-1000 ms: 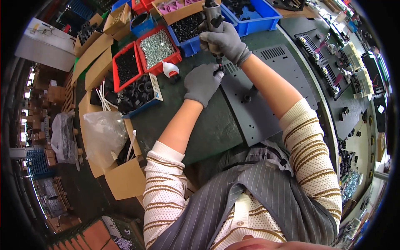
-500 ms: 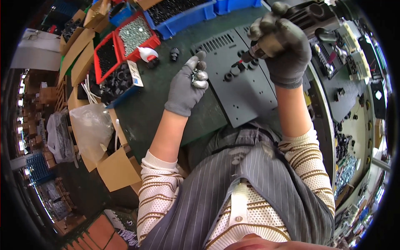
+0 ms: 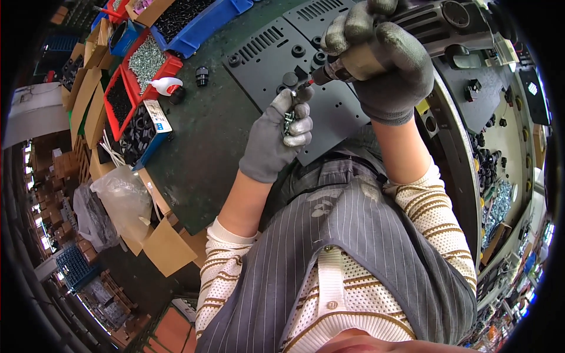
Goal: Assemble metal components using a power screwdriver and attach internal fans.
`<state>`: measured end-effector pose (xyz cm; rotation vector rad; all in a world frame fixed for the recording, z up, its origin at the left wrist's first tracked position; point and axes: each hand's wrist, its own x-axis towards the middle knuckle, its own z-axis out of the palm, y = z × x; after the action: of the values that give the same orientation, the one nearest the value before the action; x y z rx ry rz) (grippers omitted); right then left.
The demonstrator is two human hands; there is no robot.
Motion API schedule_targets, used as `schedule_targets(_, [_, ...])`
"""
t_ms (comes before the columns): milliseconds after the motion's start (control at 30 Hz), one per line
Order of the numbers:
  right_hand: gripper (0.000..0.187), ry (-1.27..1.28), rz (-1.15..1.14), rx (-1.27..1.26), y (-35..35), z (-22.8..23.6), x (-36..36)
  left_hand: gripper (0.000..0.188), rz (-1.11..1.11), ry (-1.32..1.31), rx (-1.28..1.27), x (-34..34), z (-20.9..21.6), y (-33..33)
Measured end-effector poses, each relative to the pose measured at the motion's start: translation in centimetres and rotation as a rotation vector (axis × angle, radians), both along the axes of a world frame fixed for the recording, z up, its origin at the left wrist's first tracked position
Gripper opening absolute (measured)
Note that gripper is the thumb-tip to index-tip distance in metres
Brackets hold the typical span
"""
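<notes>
My right hand (image 3: 391, 65), in a grey coated glove, is wrapped round a dark cordless screwdriver (image 3: 447, 26). Its red-collared tip (image 3: 311, 83) points left and meets the fingertips of my left hand (image 3: 276, 132). That hand, gloved too, is closed on several small silvery screws (image 3: 288, 122), with thumb and forefinger pinched by the driver tip. Whether a screw sits on the bit is too small to tell. Beneath both hands lies a dark grey slotted metal panel (image 3: 335, 120) with round black feet (image 3: 298, 51) on it.
Left on the green table stand a white squeeze bottle (image 3: 166, 86), a black fitting (image 3: 202, 76), a red bin of silvery screws (image 3: 146, 62) and a box of black parts (image 3: 139, 132). A blue bin (image 3: 203, 29) holds dark screws. Opened cardboard (image 3: 168, 248) lies at the table's left edge.
My left hand and the driver tip have come together over the panel. The view has shifted, so the panel and bins appear further left.
</notes>
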<state>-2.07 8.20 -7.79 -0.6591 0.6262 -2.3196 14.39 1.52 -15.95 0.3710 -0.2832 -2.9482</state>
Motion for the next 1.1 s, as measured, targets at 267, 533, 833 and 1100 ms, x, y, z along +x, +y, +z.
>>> schedule_targets(267, [0.037, 0.401, 0.569, -1.198, -4.2, -2.9, -3.1, 0.030, -0.042, -0.025, 0.038, -0.4, 0.6, 0.3])
schedule_targets(533, [0.035, -0.447, 0.088, -0.442, 1.6, 0.1, -0.6, 0.040, -0.033, -0.324, -0.771, -1.2, 2.7, 0.9])
schedule_targets(833, [0.023, -0.166, -0.028, -0.039, 1.6, -2.0, -5.9, 0.034, 0.049, -0.710, -2.017, -5.0, 2.8, -8.0])
schedule_targets(1100, [0.028, 0.078, -0.180, 0.191, -1.6, 0.2, -5.6, 0.038, 0.163, -0.782, -2.016, -8.2, 1.6, -11.3])
